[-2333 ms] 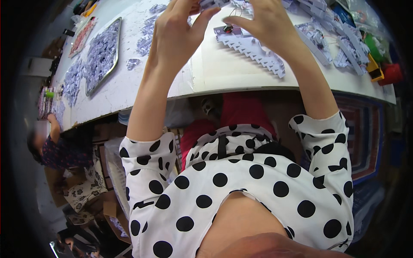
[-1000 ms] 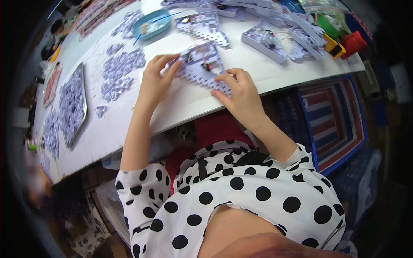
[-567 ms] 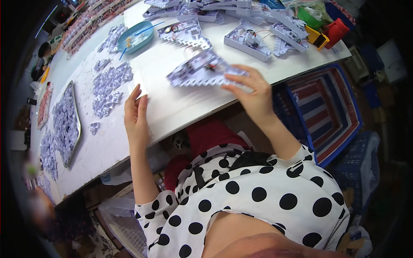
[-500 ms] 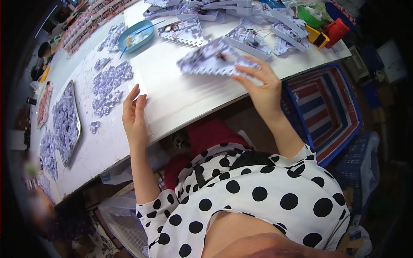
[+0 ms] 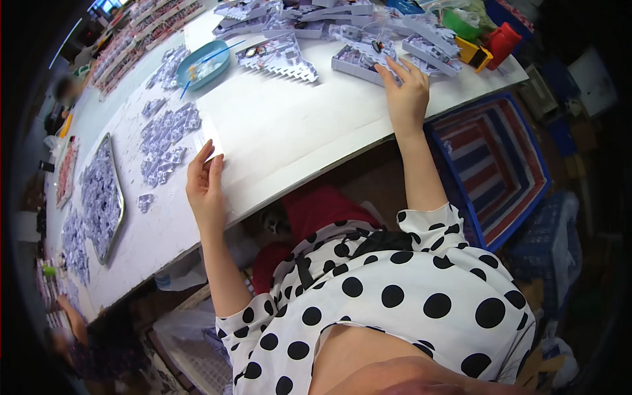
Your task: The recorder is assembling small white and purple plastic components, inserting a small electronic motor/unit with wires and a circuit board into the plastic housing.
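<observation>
- The person sits at a long white worktop [image 5: 309,131] and both hands are flat and empty.
- The left hand [image 5: 207,187] lies near the front edge of the worktop. Its fingers are straight and close together. It touches a thin white sheet [image 5: 209,135] at its fingertips, but it does not grip it.
- The right hand [image 5: 405,92] is stretched out toward the far right part of the worktop. Its fingers are spread wide. They rest on a small grey-and-white card tray [image 5: 361,60] with tiny printed parts in it.
- It is hard to see if the right hand presses on the tray or only touches it; it looks like a light touch.
- The step looks like putting one tray down among the others at the far edge, or reaching for one.
- A next move would need the fingers to close around a tray's sides to lift it.
- More trays [image 5: 276,56] stand in a row along the far edge.
- A blue dish [image 5: 203,64] sits near the far left part.
- Loose little printed pieces [image 5: 164,141] lie toward the left end, next to a metal tray [image 5: 102,197] full of them.
</observation>
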Tool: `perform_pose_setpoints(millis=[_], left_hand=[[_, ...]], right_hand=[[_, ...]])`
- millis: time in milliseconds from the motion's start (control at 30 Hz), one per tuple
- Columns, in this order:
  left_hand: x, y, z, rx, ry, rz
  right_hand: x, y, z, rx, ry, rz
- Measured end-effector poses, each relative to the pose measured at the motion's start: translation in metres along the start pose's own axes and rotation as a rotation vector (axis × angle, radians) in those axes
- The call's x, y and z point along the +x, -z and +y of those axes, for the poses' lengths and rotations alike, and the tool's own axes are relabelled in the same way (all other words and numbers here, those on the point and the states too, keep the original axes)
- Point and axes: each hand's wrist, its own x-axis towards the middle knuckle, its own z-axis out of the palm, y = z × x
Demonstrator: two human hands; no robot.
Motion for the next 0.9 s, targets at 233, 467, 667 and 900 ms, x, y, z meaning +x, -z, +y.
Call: perform_pose_setpoints(millis=[233,467,667,900], left_hand=[[0.0,-0.002,-0.003,-0.041,-0.007,0.007],[-0.002,-0.002,0.005,-0.032,0.011,0.023],[0.0,-0.001,-0.007,-0.042,-0.001,0.046],[-0.008,0.002,0.003,-0.066,-0.011,0.09]], right_hand=[[-0.005,-0.002,-0.001,-0.124,0.248,0.062],[0.003,-0.026,-0.075,0.222,0.463,-0.171],[0.038,-0.107,-0.104,-0.247,0.377,-0.715],[0.034,-0.06,-0.103,-0.013,0.389,-0.996]])
